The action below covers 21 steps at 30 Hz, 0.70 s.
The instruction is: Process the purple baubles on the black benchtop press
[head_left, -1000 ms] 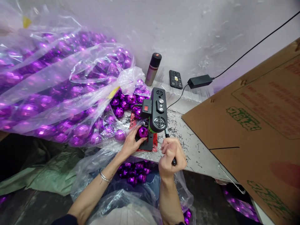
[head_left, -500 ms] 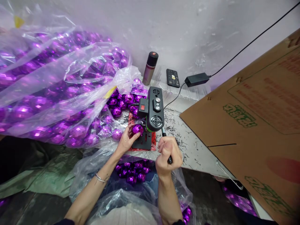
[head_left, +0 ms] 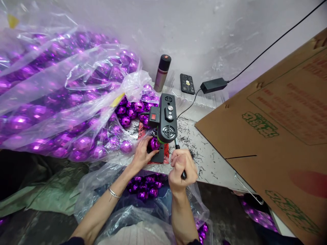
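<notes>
A black machine (head_left: pixel 167 117) with a red switch and round vents stands on a dark slotted base over a red sheet. Under its front end, my left hand (head_left: pixel 143 151) holds a shiny purple ball (head_left: pixel 154 143) between thumb and fingers. The ball is partly hidden by the machine head. My right hand (head_left: pixel 183 168) is wrapped round the black grip of the machine's lever (head_left: pixel 176 145), to the right of the base. More purple balls (head_left: pixel 131 113) lie loose behind and left of the machine.
Clear bags full of purple balls (head_left: pixel 84 102) fill the left side. Behind are a spray can (head_left: pixel 162 73), a phone (head_left: pixel 187 83) and a power adapter (head_left: pixel 214 85) with its cord. A large cardboard box (head_left: pixel 276 136) stands right. Black bits litter the tabletop (head_left: pixel 209 156); bagged balls (head_left: pixel 145 187) sit below its edge.
My left hand has moved right with the purple ball, which is now further under the machine head. My right hand keeps its grip on the lever. The view has shifted slightly.
</notes>
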Tool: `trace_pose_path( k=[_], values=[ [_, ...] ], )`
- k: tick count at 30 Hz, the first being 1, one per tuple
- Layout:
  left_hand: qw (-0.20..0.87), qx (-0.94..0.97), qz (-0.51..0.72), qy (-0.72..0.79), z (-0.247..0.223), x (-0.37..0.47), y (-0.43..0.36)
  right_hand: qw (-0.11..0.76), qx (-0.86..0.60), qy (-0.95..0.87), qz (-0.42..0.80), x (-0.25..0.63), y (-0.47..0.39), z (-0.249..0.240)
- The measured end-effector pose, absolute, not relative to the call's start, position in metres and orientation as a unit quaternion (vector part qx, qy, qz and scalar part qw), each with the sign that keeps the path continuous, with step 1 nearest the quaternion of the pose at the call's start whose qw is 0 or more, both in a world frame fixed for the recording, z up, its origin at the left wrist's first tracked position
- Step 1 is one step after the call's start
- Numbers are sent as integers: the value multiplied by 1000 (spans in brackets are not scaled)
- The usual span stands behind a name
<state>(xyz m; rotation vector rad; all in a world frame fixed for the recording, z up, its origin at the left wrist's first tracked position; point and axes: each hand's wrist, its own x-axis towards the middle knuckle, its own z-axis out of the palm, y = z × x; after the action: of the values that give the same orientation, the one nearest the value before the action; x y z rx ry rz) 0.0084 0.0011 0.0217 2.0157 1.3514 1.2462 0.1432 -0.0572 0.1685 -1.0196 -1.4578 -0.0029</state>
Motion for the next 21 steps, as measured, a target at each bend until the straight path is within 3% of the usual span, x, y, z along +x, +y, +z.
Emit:
trace_pose_path(
  k=[13,21],
  values=[
    [178,738,466,455,13,15,-5,629,-441,-640,-11,144,-58,162],
    [174,734,466,463,11,15,-6,632,-428,-644,-57,144,-56,121]
  ],
)
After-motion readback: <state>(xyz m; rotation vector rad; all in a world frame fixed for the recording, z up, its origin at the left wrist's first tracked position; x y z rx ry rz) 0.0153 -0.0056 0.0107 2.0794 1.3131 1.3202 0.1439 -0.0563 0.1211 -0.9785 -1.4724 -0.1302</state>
